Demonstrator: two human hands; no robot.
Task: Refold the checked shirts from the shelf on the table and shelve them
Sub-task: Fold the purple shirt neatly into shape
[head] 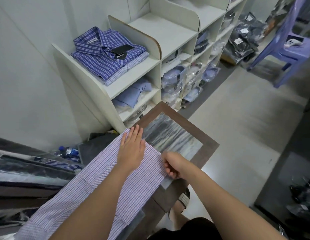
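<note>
**Right edge pinched, left palm as the hinge**

Nearest the person, the checked shirt [142, 191] lies spread on the surface [176, 134]. Its long axis runs from the near left corner, where cloth spills over the edge, out toward the far end. The right hand [173, 165] sits at the shirt's right-hand side. Its fingers [165, 168] are curled in and pinch that edge of the cloth where it meets the bare grey panel. Just beyond and to the left, the left hand [131, 149] lies palm down on the fabric. Its fingers [136, 134] are straight and close together, with the tips reaching the shirt's far end.

So the cloth to be folded lies leftward from the right hand's grip. I judge that the coming move carries the edge across the long axis toward the flat left palm, which pins the fold line. The right hand is the nearer one to that free edge. The risk is the cloth skewing if the palm lifts early.

Farther off, past the surface's far left corner, stands the shelf [168, 33]. In its top left bay a dark blue checked shirt [107, 54] rests on a paler one [126, 66]. The left hand is the nearer one to that bay.
</note>
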